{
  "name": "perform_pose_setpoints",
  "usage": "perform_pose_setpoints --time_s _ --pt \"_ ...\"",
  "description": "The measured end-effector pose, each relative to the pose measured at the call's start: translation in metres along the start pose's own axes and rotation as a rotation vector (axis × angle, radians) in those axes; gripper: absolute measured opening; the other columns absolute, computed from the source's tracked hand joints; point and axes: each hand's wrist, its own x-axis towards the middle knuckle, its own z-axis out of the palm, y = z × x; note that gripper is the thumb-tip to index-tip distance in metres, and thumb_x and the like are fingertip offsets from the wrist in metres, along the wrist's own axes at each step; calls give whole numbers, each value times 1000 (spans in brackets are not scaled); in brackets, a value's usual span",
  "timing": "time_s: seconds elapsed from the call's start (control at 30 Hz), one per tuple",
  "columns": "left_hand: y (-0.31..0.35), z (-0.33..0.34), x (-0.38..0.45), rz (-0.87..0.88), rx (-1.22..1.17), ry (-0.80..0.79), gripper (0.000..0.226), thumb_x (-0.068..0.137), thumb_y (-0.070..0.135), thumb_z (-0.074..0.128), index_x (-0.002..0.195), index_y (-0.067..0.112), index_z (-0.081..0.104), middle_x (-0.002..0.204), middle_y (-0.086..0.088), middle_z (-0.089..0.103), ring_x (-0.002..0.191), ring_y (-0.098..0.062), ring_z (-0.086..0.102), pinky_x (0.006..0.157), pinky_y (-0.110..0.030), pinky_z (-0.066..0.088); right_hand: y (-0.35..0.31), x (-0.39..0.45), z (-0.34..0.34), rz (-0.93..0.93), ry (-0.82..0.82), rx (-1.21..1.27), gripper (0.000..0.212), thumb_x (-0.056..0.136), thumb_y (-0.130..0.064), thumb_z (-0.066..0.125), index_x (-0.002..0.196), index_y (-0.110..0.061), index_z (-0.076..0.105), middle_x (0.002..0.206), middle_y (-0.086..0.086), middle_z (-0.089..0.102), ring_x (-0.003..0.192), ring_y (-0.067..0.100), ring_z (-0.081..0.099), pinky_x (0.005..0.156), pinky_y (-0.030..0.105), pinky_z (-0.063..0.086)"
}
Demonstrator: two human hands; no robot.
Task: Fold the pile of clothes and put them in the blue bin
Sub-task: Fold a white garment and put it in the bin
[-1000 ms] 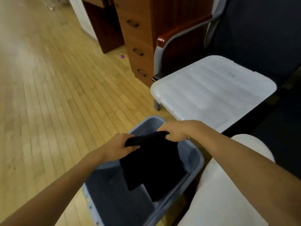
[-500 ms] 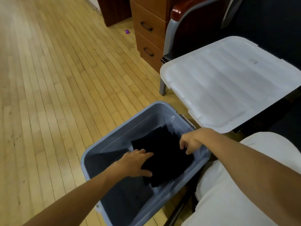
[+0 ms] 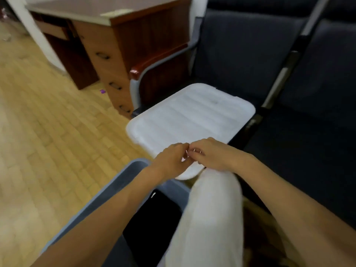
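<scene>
We see the blue bin (image 3: 123,176) on the wooden floor, open, its rim partly hidden behind our forearm. Inside it lies a folded black garment (image 3: 154,218), flat against the bottom.

Under your left forearm the blue bin (image 3: 123,176) looks like smooth, matt plastic, and the black cloth (image 3: 152,218) inside it is dull and soft. Just beyond your two grips, the white lid (image 3: 192,116) is ribbed plastic with a faint sheen. The floor (image 3: 48,141) is pale wood strip, lightly glossy. The chairs (image 3: 240,51) wear dark matt fabric; one armrest (image 3: 154,60) is glossy reddish wood.
</scene>
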Motion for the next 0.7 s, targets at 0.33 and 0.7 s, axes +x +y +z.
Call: perform_pose_setpoints --time_s 0.33,0.7 --pt "251 141 109 408 10 -215 8 91 38 61 85 34 59 79 12 64 75 -7 62 76 -42 56 242 -273 -51 842 756 28 20 98 -36 54 113 -24 60 101 -3 69 93 21 64 73 35 49" --pt "343 240 128 553 57 -477 7 96 35 56 89 37 57 76 11 64 68 -3 63 71 -34 58 362 -478 14 1453 1275 443 97 84 -32 77 154 -14 12 141 22 38 121 39 51 98 40 46"
